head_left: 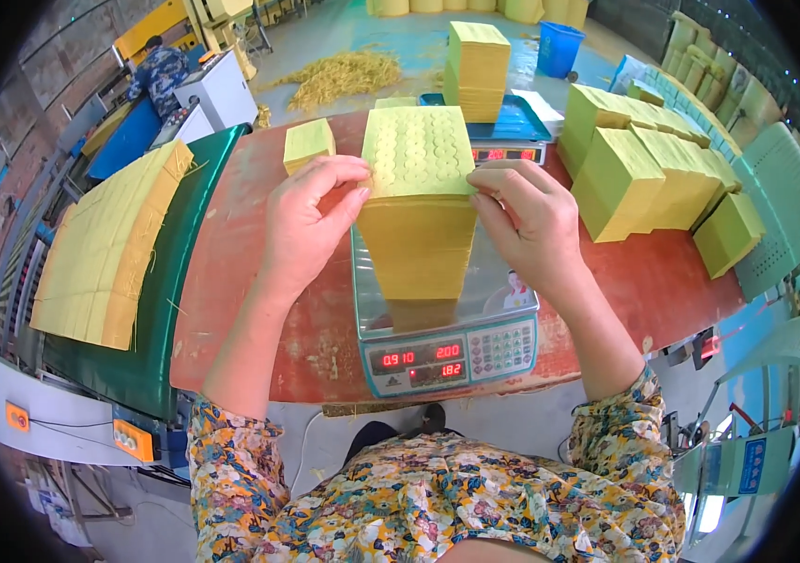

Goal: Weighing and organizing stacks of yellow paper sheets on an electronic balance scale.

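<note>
A tall stack of yellow paper (417, 246) stands upright on the glass-topped pan of a digital scale (503, 349), whose display glows red. Rows of round punched marks cover the stack's top sheet. My left hand (311, 220) is closed in a pinch at the left edge of the stack's top. Opposite it, my right hand (533, 216) pinches the right edge, thumb and fingers together. How many sheets lie between the fingertips I cannot tell. The lower stack rests on the pan between my forearms.
Behind is a second scale with a blue tray (524, 114) and another paper stack (477, 70). Many yellow stacks (620, 183) crowd the red table (241, 244) at right. A small stack (309, 144) sits left. A green conveyor (161, 281) carries a paper row (109, 249). A person (158, 77) works far left.
</note>
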Demonstrator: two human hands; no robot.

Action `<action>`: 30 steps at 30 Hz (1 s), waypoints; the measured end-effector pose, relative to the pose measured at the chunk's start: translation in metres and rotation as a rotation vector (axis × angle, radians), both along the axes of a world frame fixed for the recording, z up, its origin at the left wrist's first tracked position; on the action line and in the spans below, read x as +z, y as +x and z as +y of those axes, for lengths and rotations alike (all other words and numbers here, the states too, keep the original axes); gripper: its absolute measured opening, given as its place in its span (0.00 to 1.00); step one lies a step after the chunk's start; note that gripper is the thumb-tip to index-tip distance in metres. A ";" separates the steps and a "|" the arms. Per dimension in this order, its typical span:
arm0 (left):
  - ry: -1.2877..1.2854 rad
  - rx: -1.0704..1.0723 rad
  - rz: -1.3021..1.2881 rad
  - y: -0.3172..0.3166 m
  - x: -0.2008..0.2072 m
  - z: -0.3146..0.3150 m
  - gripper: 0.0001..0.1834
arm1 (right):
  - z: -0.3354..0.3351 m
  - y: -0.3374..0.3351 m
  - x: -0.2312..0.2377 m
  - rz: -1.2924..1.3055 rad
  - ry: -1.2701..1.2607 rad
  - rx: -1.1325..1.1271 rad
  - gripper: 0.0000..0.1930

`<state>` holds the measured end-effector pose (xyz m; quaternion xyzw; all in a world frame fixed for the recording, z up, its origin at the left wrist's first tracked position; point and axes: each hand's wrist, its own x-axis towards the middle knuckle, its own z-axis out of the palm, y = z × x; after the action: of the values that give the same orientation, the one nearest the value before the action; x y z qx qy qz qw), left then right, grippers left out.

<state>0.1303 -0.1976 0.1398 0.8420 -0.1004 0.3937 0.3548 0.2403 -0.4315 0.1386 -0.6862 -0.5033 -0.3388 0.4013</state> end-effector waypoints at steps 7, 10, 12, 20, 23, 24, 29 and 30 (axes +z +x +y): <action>-0.004 -0.067 0.009 0.000 -0.001 0.011 0.10 | 0.005 0.003 0.002 -0.068 -0.077 -0.014 0.05; -0.031 -0.106 0.020 0.001 -0.005 0.015 0.11 | 0.004 0.002 0.007 -0.079 -0.114 -0.007 0.06; -0.052 -0.131 0.028 0.001 -0.006 0.017 0.11 | 0.004 -0.001 0.007 -0.085 -0.132 0.012 0.06; -0.104 -0.235 0.045 0.005 -0.007 0.026 0.10 | 0.009 -0.004 0.008 -0.036 -0.184 -0.074 0.06; -0.138 -0.249 -0.007 0.004 -0.007 0.027 0.11 | 0.011 -0.005 0.012 -0.053 -0.221 -0.141 0.05; -0.139 -0.253 -0.009 0.005 -0.008 0.028 0.11 | 0.011 -0.005 0.014 -0.059 -0.242 -0.185 0.05; -0.310 -0.189 -0.086 0.003 -0.019 0.040 0.11 | 0.006 -0.013 0.025 -0.051 -0.123 -0.206 0.04; -0.311 -0.191 -0.085 0.002 -0.020 0.040 0.11 | 0.004 -0.016 0.026 -0.037 -0.075 -0.193 0.04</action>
<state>0.1320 -0.1575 0.1201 0.7462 -0.1329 0.4043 0.5120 0.2239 -0.4271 0.1646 -0.7397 -0.4544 -0.3694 0.3314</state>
